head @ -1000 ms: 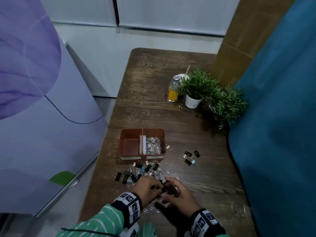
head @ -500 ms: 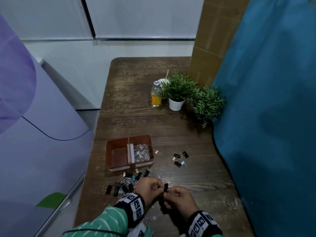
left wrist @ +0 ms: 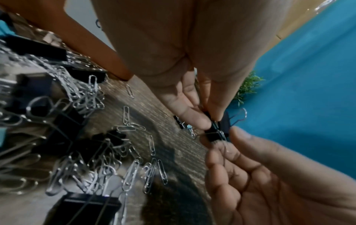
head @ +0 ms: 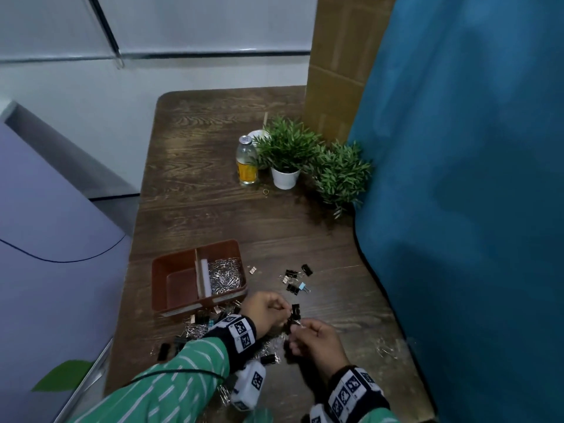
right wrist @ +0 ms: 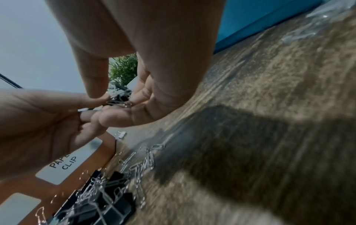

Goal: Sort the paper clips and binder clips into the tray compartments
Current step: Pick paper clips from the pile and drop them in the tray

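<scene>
Both hands meet just above the table in front of the brown tray point(head: 171, 308). My left hand point(head: 265, 309) pinches a black binder clip point(head: 295, 311) between thumb and fingertips. My right hand point(head: 314, 337) pinches the same tangle of black binder clips point(left wrist: 217, 132) and wire from below. In the right wrist view the clip point(right wrist: 120, 99) sits between both sets of fingertips. The tray's right compartment holds a heap of silver paper clips point(head: 225, 274); its left compartment point(head: 181, 285) looks bare. A mixed pile of paper clips and black binder clips point(head: 198, 328) lies before the tray, partly under my left arm.
A few loose binder clips point(head: 294, 279) lie right of the tray. A bottle point(head: 247, 161) and two potted plants point(head: 287, 154) stand further back. A blue curtain point(head: 473, 209) borders the table's right edge. More paper clips point(head: 386, 351) lie near the right edge.
Both hands have lifted slightly and shifted right with the black binder clips held between them. The head view has swung, so the tray appears further left.
</scene>
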